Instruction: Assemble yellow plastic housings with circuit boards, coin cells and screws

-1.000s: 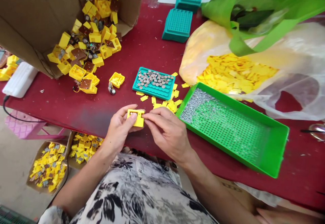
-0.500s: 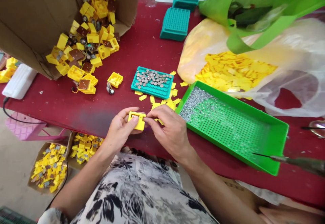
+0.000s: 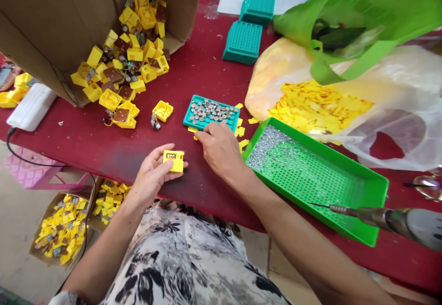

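Observation:
My left hand (image 3: 150,176) is closed around a small yellow plastic case (image 3: 173,161), thumb across its face. Several silvery round cells show in a slot in the case's upper part. My right hand (image 3: 221,150) reaches over the table just in front of the teal tray (image 3: 187,120), which bears many button cells (image 3: 209,110). The right fingertips are pinched at a small flat yellow plastic piece (image 3: 195,137) lying by the tray's front edge. More flat yellow pieces (image 3: 243,145) lie around that tray, partly hidden by the right hand.
A green tray of small metal screws (image 3: 272,141) lies to the right, an electric screwdriver (image 3: 380,217) above its near end. Behind are a plastic bag of yellow pieces (image 3: 317,107) and upturned teal trays (image 3: 243,42). A cardboard box (image 3: 62,24) with yellow cases stands left.
My right hand has left the yellow case and moved forward to the flat pieces by the teal tray. My left hand, still holding the case, has shifted slightly left.

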Available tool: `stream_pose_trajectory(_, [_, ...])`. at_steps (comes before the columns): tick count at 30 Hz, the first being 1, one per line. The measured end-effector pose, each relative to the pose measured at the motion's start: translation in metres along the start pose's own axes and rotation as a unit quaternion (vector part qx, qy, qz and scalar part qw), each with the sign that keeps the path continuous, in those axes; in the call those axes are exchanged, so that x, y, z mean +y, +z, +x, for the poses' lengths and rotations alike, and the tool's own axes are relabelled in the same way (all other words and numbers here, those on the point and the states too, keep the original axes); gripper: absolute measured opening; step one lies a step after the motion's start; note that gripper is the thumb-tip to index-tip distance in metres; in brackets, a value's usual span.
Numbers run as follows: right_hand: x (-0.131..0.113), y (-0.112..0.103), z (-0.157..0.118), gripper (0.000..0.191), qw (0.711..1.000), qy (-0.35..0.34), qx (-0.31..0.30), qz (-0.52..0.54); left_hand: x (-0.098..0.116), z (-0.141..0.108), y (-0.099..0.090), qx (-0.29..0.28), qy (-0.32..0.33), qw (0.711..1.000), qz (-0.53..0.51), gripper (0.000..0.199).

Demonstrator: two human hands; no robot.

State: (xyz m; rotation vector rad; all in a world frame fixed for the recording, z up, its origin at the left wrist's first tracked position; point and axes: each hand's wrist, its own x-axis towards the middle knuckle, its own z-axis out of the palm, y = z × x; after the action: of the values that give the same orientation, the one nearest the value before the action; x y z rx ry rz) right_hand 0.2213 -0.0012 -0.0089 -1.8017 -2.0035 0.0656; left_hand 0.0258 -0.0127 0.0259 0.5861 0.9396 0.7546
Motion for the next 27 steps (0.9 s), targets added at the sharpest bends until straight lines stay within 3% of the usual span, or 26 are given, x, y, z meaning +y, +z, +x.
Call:
stream_pose_trajectory(7, [0.007, 0.0, -0.006, 0.018, 0.998, -0.027, -0.062, -0.01, -0.002, -0.001, -0.005, -0.002, -0.008, 1.0, -0.018, 0.042])
stream_pose_trajectory(12, [0.002, -0.005, -0.014, 0.017, 0.995, 0.0, -0.095, -0.014, -0.003, 0.0, -0.005, -0.001, -0.005, 1.0, -0.013, 0.041])
stream_pose_trajectory(17, [0.002, -0.005, -0.014, 0.009, 0.993, 0.045, -0.104, 0.022, -0.006, 0.001, -0.003, 0.003, -0.001, 1.0, -0.007, 0.041])
stream_pose_trajectory(21, [-0.001, -0.012, -0.016, 0.012, 0.994, 0.056, -0.073, 0.067, -0.007, 0.002, -0.002, 0.004, 0.008, 1.0, -0.004, 0.043])
stream_pose_trajectory(24, [-0.011, -0.023, -0.02, 0.02, 0.986, 0.076, -0.021, 0.149, -0.009, 0.004, -0.001, 0.0, 0.018, 1.0, 0.003, 0.048])
stream_pose_trajectory(27, [-0.026, -0.032, -0.025, 0.02, 0.939, 0.123, 0.0, 0.322, -0.012, 0.007, 0.001, -0.008, 0.026, 1.0, 0.015, 0.05])
